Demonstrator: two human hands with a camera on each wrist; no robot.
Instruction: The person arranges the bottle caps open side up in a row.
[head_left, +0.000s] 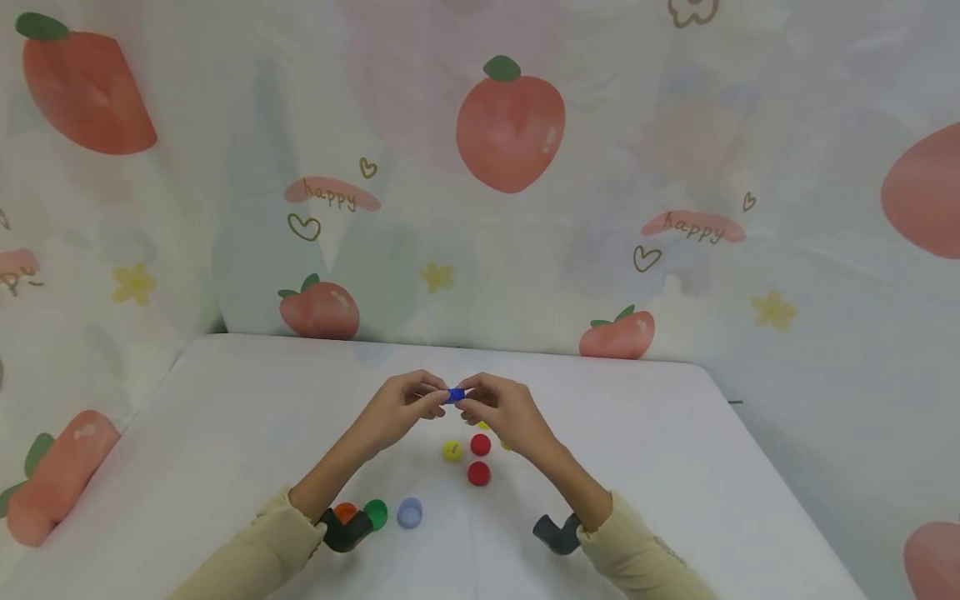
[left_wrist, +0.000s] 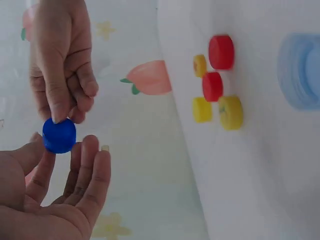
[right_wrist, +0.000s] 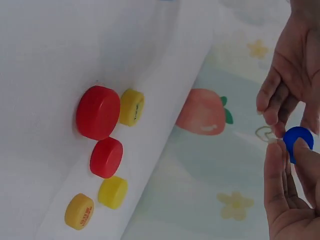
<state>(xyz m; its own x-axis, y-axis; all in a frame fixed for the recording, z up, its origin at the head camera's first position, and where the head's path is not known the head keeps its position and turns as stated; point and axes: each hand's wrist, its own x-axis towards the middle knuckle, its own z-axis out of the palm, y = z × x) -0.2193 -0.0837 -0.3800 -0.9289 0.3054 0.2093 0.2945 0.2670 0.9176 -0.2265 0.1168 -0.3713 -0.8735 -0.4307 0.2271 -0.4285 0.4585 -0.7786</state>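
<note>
A blue bottle cap is held up over the far part of the table, between the fingertips of both hands. My left hand pinches it from one side; in the left wrist view its thumb and a finger meet the cap's edge while the other fingers spread away. From the other side, my right hand grips the same cap, its thumb lying over the cap in the right wrist view. Below the hands, red caps and yellow caps lie grouped on the table.
Nearer me on the white table are an orange cap, a green cap and a light blue cap. Dark curved pieces stick out at both sleeves. A fruit-printed cloth hangs behind.
</note>
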